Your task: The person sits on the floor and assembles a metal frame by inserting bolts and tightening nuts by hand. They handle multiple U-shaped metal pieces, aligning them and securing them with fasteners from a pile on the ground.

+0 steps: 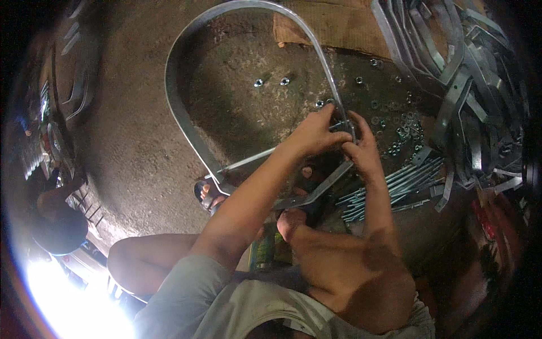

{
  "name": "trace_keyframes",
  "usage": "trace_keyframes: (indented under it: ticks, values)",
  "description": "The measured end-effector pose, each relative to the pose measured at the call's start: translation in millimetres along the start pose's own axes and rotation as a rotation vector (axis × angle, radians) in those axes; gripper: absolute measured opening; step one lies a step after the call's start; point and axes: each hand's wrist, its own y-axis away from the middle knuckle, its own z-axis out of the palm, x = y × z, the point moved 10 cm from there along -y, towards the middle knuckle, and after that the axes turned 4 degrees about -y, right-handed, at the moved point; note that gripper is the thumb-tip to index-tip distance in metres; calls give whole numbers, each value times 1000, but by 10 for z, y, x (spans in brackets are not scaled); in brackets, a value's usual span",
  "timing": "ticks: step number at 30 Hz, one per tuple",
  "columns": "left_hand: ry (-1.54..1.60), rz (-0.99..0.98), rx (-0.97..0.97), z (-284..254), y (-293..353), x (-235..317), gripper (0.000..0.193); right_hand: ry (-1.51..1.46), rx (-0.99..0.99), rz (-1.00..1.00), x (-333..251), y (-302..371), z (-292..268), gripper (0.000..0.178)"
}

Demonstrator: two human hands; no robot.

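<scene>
A large loop of bent flat metal band stands in front of me, rounded at its far end and angled near my feet. A straight threaded rod crosses it, passing out of sight behind my left forearm. My left hand is closed at the band's right side, fingertips at the inner edge and thumb pointing right. Facing it, my right hand has its fingers curled round the outside of the same spot, its thumb close to the left thumb. Any small part between the fingertips is hidden.
Loose nuts and washers lie scattered on the right, with two nuts inside the loop. Beside them are a bundle of metal rods and a heap of bent metal bands. Cardboard lies beyond. Another person is at left.
</scene>
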Motion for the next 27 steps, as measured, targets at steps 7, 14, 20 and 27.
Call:
trace_keyframes:
  ticks: [7,14,20,27]
  values:
    - [-51,24,-44,39,14,103,56,-93,-19,-26,-12,30,4,81]
    - [59,-81,-61,85,-69,-142,46,-319,-3,-24,39,37,-18,72]
    - [177,-214,-27,50,-70,-128,73,-164,77,124,121,85,-15,50]
    - [308,-245,-21,14,5,155,61,111,219,-190,-154,283,-58,43]
